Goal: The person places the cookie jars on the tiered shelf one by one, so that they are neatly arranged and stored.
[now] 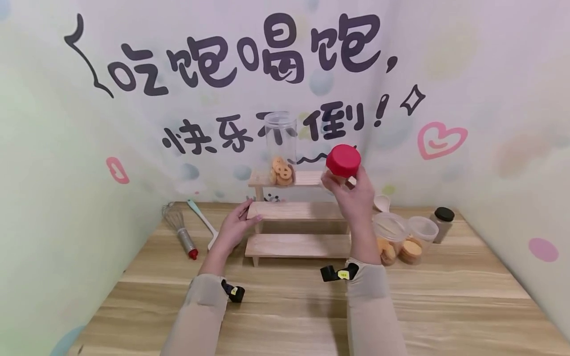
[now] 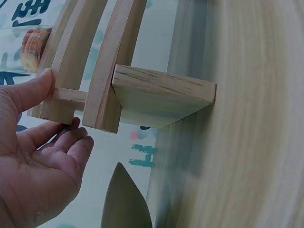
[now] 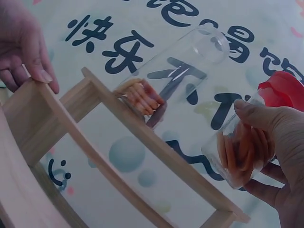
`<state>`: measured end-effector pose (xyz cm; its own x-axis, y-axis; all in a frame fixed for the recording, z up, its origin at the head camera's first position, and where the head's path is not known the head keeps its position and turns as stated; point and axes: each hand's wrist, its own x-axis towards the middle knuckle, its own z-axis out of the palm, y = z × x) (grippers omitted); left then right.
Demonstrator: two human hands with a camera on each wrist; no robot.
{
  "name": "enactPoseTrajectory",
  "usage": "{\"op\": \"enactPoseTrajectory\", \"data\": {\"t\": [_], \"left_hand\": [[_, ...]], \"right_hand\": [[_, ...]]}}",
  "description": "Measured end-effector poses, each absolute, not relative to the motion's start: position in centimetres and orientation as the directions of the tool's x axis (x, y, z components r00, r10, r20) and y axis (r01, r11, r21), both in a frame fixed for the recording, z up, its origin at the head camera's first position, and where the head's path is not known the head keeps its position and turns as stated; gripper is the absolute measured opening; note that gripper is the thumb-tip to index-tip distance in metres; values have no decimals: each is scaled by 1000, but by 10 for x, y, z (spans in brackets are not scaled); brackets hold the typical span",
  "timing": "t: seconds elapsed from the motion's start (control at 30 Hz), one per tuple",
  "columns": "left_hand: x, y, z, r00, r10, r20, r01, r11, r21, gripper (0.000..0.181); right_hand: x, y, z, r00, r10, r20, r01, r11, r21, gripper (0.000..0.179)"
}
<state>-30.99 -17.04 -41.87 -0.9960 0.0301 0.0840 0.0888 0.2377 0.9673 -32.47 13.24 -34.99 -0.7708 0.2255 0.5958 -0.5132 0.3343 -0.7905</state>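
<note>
My left hand grips the left end of the middle tier of a wooden three-step display shelf, thumb on top and fingers below. My right hand holds a clear jar of cookies with a red lid. In the head view the jar is by the right end of the top tier; in the right wrist view a gap shows between the two. A tall open clear jar with cookies in its bottom stands on the left of the top tier.
Right of the shelf stand two clear tubs of cookies and a black-lidded jar. A white spoon is behind them. On the left lie a whisk and a utensil with a light-blue handle. A printed cloth wall rises behind.
</note>
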Motion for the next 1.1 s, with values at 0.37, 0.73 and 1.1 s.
{"op": "enactPoseTrajectory", "data": {"t": [0.37, 0.73, 1.1], "left_hand": [[-309, -168, -418, -996, 30, 87, 92, 259, 962, 78], [-310, -167, -419, -996, 25, 86, 89, 250, 964, 77], [-312, -168, -421, -995, 23, 94, 96, 263, 960, 76]], "right_hand": [[-329, 126, -359, -778, 169, 605, -505, 406, -762, 64], [-331, 123, -361, -773, 172, 610, -505, 414, -757, 67], [-329, 120, -359, -834, 201, 514, -440, 321, -839, 80]]}}
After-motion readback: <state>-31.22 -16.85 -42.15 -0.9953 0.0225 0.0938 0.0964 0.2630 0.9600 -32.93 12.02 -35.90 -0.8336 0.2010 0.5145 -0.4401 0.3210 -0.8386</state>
